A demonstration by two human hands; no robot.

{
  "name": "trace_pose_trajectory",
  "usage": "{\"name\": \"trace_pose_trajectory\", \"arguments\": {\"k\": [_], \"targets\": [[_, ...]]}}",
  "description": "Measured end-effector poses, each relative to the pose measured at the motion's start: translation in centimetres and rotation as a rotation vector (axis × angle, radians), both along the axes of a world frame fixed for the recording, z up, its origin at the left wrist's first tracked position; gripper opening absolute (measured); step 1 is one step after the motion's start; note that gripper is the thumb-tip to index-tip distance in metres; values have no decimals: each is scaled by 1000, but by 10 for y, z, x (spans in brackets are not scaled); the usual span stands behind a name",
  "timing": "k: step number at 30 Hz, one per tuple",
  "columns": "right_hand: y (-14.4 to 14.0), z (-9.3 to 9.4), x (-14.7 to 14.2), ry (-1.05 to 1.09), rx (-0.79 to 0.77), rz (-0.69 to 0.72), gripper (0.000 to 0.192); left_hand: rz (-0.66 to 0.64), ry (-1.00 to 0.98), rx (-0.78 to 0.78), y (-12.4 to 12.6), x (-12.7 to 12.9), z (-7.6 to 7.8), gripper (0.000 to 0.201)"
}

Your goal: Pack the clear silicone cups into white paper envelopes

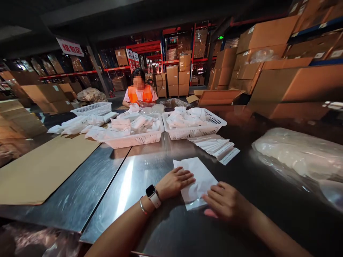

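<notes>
A white packet in a clear plastic bag [197,175] lies flat on the steel table [112,178] in front of me. My left hand [175,182], with a watch on its wrist, presses palm down on the packet's left edge. My right hand [226,203] rests flat on its lower right corner, fingers pointing left. Neither hand grips anything. A stack of empty clear bags [215,146] lies just beyond the packet.
Two white baskets [194,132] [134,140] hold several white packets; a third basket [92,108] stands further back. A cardboard sheet [45,167] lies left. A big clear sack [302,153] lies right. A person in an orange vest [139,93] works opposite. Cartons line the shelves.
</notes>
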State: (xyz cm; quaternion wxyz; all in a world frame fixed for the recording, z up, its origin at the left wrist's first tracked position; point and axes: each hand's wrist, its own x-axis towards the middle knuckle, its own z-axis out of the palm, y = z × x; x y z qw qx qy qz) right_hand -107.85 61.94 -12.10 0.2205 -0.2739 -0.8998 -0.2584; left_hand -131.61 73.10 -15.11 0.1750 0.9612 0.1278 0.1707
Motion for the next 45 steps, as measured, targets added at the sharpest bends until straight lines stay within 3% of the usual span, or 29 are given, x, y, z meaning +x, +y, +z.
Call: {"name": "trace_pose_trajectory", "arguments": {"k": [4,9,13,19,23,25,28,31,35,39,45], "targets": [[-1,-18,-23,-99,142,69,19,5,16,21,2,-1,-2,43],[3,-27,-23,-86,233,38,26,12,-1,10,5,0,-4,43],[3,-30,-23,-55,231,108,26,55,-38,-70,8,2,-6,43],[-3,-28,-33,-42,179,138,24,195,29,-8,14,3,-15,49],[-9,-13,-17,-11,151,199,18,162,40,101,20,2,-20,48],[-5,-5,3,107,183,136,18,143,57,185,21,0,-20,47],[16,-2,35,201,234,-114,29,99,65,288,21,-2,-16,45],[40,-13,50,110,139,-207,41,46,8,314,19,-5,-13,39],[53,-32,43,4,-31,-77,42,-6,-103,318,17,-8,-14,31],[51,-38,37,-97,-208,22,50,5,-154,271,15,-10,-11,32],[53,-50,43,-14,-255,48,53,68,-218,225,17,-12,-9,37]]}}
